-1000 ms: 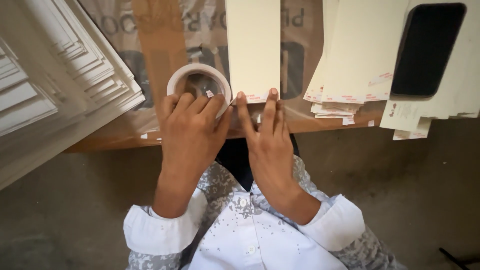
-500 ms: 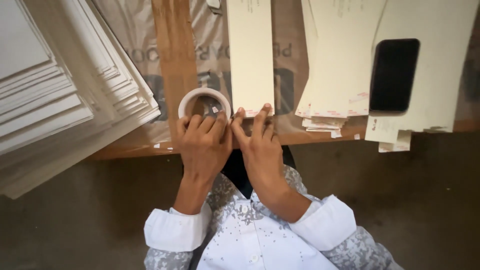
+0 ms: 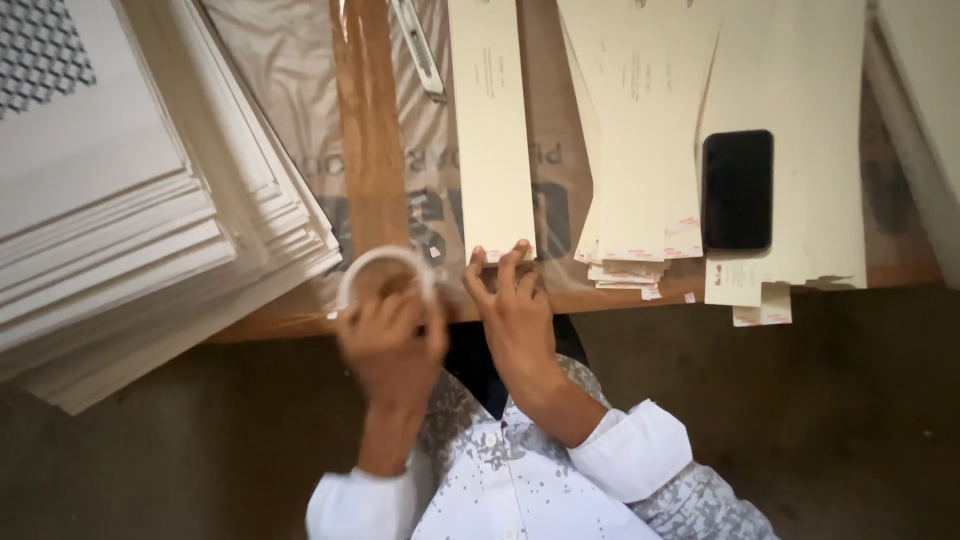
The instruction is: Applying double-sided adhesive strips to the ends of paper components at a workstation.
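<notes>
White tape roll [image 3: 385, 275] clamped in our left hand [image 3: 390, 340], right hand [image 3: 515, 310] fingers spread, touching the cream card strip [image 3: 490, 130].

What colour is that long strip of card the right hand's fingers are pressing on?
Pale cream. The card strip under the right hand shows best in the head view.

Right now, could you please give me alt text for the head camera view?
A person's left hand grips a tape roll while the right hand presses a cream card strip on a wooden table; a black phone lies nearby.
</notes>
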